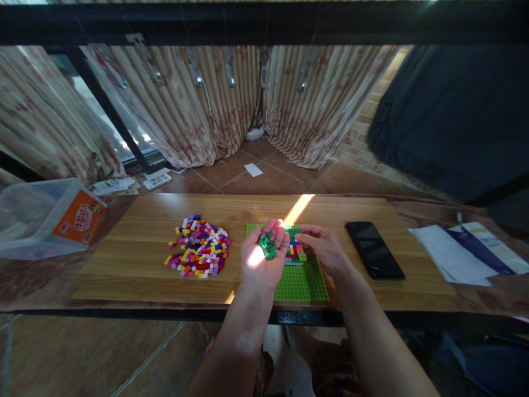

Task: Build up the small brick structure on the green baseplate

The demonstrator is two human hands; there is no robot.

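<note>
Forearms (250,320) reach forward; left hand (264,267), palm upward, uncurled, carries green bricks (268,247); right hand (326,249) is beside brick build (294,253), its grip I cannot tell. Clear box's (27,223) orange label (74,215) has unclear characters.

Your left hand (262,267) is palm up, cupping small green bricks (268,247) above a light green baseplate (306,284). Your right hand (324,247) has its fingertips at the colourful build (292,252) on that plate; whether they pinch a brick is unclear. On the wooden table (136,220), a mixed brick pile (202,248) sits to your left, a black phone (374,251) to your right.
</note>
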